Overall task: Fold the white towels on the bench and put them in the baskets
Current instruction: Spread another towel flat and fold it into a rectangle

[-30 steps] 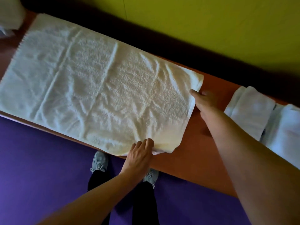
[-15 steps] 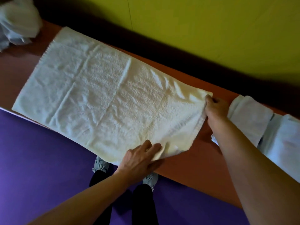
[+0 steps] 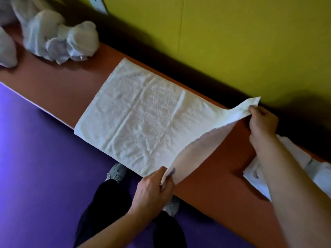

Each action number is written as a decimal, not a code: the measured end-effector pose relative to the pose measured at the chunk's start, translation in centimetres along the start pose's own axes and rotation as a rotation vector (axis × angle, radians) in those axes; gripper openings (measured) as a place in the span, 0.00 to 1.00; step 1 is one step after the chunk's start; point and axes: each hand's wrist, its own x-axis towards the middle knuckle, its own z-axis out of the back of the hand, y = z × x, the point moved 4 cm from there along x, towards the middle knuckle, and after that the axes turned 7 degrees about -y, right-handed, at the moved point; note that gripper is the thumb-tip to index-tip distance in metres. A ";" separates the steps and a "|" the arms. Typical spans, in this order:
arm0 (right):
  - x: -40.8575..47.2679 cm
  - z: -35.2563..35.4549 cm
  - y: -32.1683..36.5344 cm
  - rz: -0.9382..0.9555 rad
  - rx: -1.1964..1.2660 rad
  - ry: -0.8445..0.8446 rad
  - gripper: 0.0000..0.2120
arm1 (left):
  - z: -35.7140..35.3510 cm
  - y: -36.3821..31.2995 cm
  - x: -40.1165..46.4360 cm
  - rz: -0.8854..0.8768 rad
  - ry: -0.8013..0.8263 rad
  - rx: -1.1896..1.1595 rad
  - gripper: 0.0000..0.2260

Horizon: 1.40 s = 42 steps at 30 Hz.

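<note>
**A:** What are your hands doing?

**B:** Your left hand (image 3: 154, 192) pinches the near corner of the white towel (image 3: 143, 120). Your right hand (image 3: 262, 120) pinches the far corner, up by the wall. Both corners are lifted, so that end of the towel hangs in the air between your hands. The rest lies flat on the surface (image 3: 59, 90), stretching away to the left of your left hand.

**A:** What is hard to see?

**B:** Your right arm covers part of the folded towels (image 3: 254, 173) just below your right hand. Their right side runs out of the picture, so you cannot tell how many there are. I see no baskets in this view. Your fingertips are tucked behind the cloth, so I cannot see them all.

**A:** And far from your hands?

**B:** Well to the left of your left hand sits a crumpled pile of towels (image 3: 59, 38) on the surface. Another lump of cloth (image 3: 7, 49) is cut off at the left edge. Up top, a pale plate on the wall (image 3: 97, 4) is cut off too, and I cannot tell what it is.

**A:** What about the room?

**B:** The surface is long and reddish brown. Behind your right hand is a yellow-green wall (image 3: 232, 42) with a dark strip along its bottom. Below your left hand is a purple floor (image 3: 39, 167). Your dark trousers (image 3: 107, 212) and grey shoes (image 3: 116, 171) show there, one shoe partly hidden by your left hand.
</note>
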 end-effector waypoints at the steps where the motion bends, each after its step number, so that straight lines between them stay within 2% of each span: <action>1: -0.7 -1.6 1.6 0.031 0.011 0.025 0.07 | 1.2 0.4 0.6 0.021 -0.026 -0.016 0.13; 6: -5.2 -11.3 7.9 0.129 0.030 0.150 0.08 | 7.6 3.5 3.4 0.095 -0.119 -0.075 0.15; 10: -9.5 -19.1 11.0 0.186 0.057 0.187 0.08 | 12.3 7.5 5.2 0.175 -0.203 -0.145 0.13; 14: -13.0 -26.6 12.9 0.190 0.038 0.216 0.10 | 16.5 12.7 7.0 0.304 -0.217 -0.189 0.19; 19: -15.5 -35.5 12.4 0.198 -0.039 0.179 0.10 | 20.9 18.4 10.0 0.427 -0.146 -0.205 0.22; 22: -16.9 -39.3 11.6 0.206 -0.086 0.165 0.12 | 22.8 21.2 12.3 0.466 -0.044 -0.189 0.25; 27: -17.7 -43.9 10.0 0.215 -0.168 0.157 0.10 | 23.3 28.1 16.3 0.521 0.164 -0.021 0.22; 31: -18.5 -45.3 7.4 0.110 -0.180 0.192 0.13 | 21.9 32.6 19.1 0.514 0.377 0.160 0.17; 36: -21.3 -41.7 2.5 0.035 -0.186 0.209 0.09 | 21.3 35.0 21.2 0.535 0.429 0.320 0.15; 38: -22.5 -38.7 -0.7 -0.024 -0.212 0.164 0.08 | 21.1 35.3 21.5 0.551 0.461 0.354 0.15; 42: -25.2 -31.3 -6.5 -0.021 -0.454 0.064 0.09 | 21.0 35.1 21.7 0.559 0.457 0.397 0.15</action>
